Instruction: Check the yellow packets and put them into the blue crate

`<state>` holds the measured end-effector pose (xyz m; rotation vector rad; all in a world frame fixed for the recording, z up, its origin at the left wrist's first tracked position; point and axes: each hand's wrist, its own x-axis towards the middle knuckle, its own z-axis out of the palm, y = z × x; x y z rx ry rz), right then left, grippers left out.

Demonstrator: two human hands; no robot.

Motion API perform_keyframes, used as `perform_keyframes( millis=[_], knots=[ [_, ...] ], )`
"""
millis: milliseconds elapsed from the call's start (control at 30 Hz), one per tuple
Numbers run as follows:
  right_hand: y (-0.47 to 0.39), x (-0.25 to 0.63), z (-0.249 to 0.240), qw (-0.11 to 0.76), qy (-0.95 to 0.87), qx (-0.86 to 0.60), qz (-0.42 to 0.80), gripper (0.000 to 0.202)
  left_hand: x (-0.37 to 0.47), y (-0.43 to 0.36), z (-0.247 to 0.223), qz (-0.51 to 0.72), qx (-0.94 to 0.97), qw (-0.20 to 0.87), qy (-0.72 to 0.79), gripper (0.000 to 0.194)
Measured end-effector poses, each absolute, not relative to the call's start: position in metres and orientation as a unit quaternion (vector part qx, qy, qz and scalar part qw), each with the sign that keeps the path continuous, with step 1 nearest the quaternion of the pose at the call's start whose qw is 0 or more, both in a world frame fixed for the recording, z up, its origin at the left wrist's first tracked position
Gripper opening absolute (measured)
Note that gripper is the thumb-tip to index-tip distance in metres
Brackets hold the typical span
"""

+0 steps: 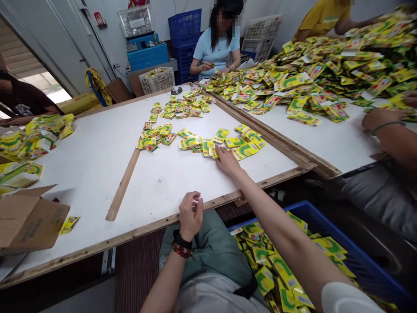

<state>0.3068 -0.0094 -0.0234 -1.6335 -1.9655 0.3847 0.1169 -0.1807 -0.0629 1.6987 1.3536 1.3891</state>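
My right hand (227,160) reaches across the white table, its thumb and fingertips closed on the edge of a small yellow-and-green carton (207,147). Around it lie more flat yellow cartons, among them one (221,134) just beyond the fingers and a cluster (249,143) to the right. My left hand (191,213) hovers by the near table edge with fingers loosely bent and thumb apart; nothing shows in it. Further back are a small group of cartons (156,135) and a larger spread (187,106).
Wooden strips (124,184) edge and divide the table (169,182). A blue crate (306,206) of cartons stands below at right. An open cardboard box (42,217) sits at left. A big carton heap (325,74) covers the adjoining table; several co-workers sit around.
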Motion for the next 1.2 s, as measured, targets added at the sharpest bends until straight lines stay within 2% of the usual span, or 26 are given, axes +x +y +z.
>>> perform_keyframes(
  millis=[100,200,267,367,533,633,767,900,1000,1067,1200],
  knots=[
    [-0.029,0.291,-0.025,0.3,-0.724,-0.594,0.179,0.045,0.119,-0.178,-0.064,0.563,0.564,0.308,0.52,0.031],
    [-0.087,0.271,-0.026,0.33,-0.72,-0.561,0.241,0.04,0.121,-0.174,-0.062,0.561,0.576,0.28,0.524,0.068],
    [-0.129,0.257,-0.026,0.39,-0.696,-0.489,0.353,0.04,0.124,-0.171,-0.059,0.54,0.608,0.265,0.518,0.083],
    [-0.171,0.243,-0.025,0.48,-0.598,-0.392,0.508,0.04,0.127,-0.172,-0.055,0.509,0.635,0.288,0.504,0.08],
    [-0.178,0.236,-0.029,0.542,-0.435,-0.401,0.597,0.052,0.132,-0.18,-0.062,0.49,0.642,0.253,0.532,0.08],
    [-0.174,0.233,-0.027,0.557,-0.369,-0.426,0.61,0.046,0.133,-0.18,-0.072,0.509,0.671,0.192,0.503,0.071],
    [-0.177,0.232,-0.022,0.543,-0.374,-0.427,0.618,0.051,0.133,-0.179,-0.078,0.518,0.703,0.164,0.459,0.06],
    [-0.187,0.236,-0.019,0.517,-0.544,-0.442,0.491,0.036,0.129,-0.179,-0.071,0.527,0.704,0.194,0.435,0.072],
    [-0.191,0.237,-0.02,0.513,-0.598,-0.484,0.381,0.031,0.127,-0.179,-0.066,0.467,0.723,0.235,0.452,0.064],
    [-0.189,0.237,-0.021,0.518,-0.582,-0.509,0.364,0.031,0.127,-0.178,-0.065,0.447,0.725,0.229,0.471,0.058],
    [-0.184,0.236,-0.023,0.525,-0.56,-0.512,0.385,0.032,0.129,-0.177,-0.069,0.452,0.715,0.204,0.493,0.058]
  ],
)
